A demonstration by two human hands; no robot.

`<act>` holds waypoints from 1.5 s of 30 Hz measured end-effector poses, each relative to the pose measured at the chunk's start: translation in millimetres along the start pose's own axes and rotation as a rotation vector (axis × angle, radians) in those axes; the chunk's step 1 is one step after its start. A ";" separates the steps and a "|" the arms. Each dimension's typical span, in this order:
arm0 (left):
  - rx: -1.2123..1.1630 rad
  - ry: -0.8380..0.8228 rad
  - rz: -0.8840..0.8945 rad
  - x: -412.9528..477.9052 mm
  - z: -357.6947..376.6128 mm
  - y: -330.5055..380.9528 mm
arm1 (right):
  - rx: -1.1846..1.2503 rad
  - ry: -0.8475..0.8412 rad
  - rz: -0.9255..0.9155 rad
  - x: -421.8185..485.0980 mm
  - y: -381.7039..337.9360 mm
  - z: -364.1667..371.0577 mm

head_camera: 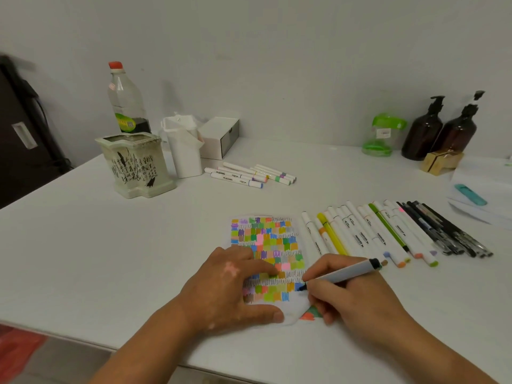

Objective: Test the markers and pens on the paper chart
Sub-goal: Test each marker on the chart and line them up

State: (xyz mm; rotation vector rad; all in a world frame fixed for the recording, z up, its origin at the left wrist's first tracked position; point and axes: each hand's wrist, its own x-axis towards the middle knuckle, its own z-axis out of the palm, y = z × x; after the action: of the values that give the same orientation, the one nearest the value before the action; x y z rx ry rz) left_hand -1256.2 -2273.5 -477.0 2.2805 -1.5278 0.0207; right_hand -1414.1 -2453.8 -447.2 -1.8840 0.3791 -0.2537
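The paper chart, covered in small coloured swatches, lies on the white table. My left hand presses flat on its lower left part, fingers spread. My right hand grips a white marker with a dark end, its tip touching a blue swatch at the chart's lower right edge. A row of white markers and black pens lies to the right of the chart. A smaller group of markers lies farther back.
At the back left stand a ceramic pot, a plastic bottle, a white holder and a white box. A green container and two brown pump bottles stand back right. The table's front edge is close to me.
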 end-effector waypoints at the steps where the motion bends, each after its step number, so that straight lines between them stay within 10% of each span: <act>1: -0.003 -0.004 0.000 -0.2 -0.3 0.2 | -0.042 0.023 0.011 -0.8 1.4 0.3; 45: -0.021 -0.073 -0.046 -0.1 -1.1 1.9 | -0.290 0.109 0.032 2.7 9.2 9.1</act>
State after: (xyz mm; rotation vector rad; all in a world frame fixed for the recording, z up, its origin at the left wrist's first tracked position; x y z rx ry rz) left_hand -1257.7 -2273.7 -475.4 2.3230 -1.5035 -0.0918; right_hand -1409.7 -2449.8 -459.0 -2.1515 0.5433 -0.2929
